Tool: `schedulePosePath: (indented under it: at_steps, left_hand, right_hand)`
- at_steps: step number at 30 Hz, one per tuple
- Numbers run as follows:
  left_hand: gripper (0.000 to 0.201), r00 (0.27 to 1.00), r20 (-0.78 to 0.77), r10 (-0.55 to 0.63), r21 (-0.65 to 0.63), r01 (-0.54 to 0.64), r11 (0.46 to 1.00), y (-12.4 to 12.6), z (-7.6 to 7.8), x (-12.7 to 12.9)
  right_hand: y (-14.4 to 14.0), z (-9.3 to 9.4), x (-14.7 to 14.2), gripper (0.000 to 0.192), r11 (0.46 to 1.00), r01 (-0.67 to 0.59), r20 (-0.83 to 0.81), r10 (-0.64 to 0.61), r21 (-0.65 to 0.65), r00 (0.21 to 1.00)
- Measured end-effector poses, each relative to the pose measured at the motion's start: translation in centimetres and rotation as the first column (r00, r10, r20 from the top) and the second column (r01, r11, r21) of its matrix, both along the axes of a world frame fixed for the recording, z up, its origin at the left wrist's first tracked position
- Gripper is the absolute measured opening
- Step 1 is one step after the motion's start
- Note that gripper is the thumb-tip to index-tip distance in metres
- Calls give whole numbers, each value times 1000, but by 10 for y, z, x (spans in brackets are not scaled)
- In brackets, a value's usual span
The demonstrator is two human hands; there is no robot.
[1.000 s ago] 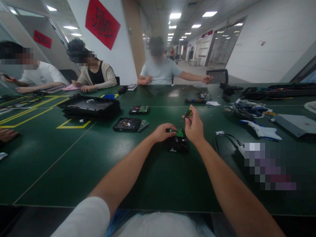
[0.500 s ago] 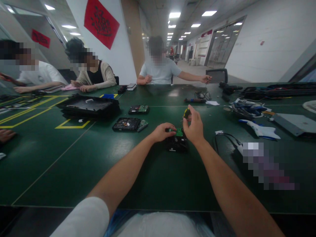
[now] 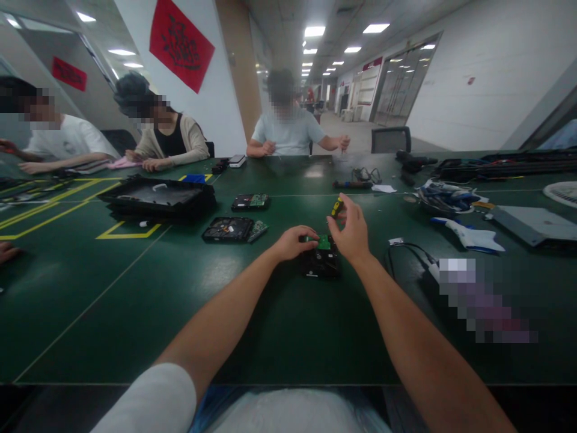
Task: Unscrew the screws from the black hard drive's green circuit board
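One slim yellow-and-black tool handle [image 3: 336, 208], pinched in my right hand [image 3: 354, 236], near black boxy hard drive [image 3: 321, 258] with green circuit board [image 3: 324, 242], near side, centre; left hand [image 3: 293, 242] touches board, firmness I cannot tell. Loose steadying could let drive twist, tool skid.

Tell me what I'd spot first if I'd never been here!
A big red sign with dark writing hangs on the white pillar at upper left. Mid-picture, over the green table, the left hand is on a black device with a green board, and the right hand holds a yellow-and-black handle.
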State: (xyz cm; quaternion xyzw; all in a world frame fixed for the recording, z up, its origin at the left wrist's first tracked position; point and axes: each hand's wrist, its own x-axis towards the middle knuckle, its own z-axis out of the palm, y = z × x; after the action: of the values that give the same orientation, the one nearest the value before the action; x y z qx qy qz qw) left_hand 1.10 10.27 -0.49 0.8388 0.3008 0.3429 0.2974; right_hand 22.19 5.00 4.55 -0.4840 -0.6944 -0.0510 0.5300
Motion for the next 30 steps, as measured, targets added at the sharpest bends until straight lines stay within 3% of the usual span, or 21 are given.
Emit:
schedulePosePath:
  at_steps: [30]
  left_hand:
    - [25,1000,-3,11,-6,-11,1000,-1,1,2]
  right_hand:
    - [-2,0,-1,67,1000,14,18,-15,14,1000]
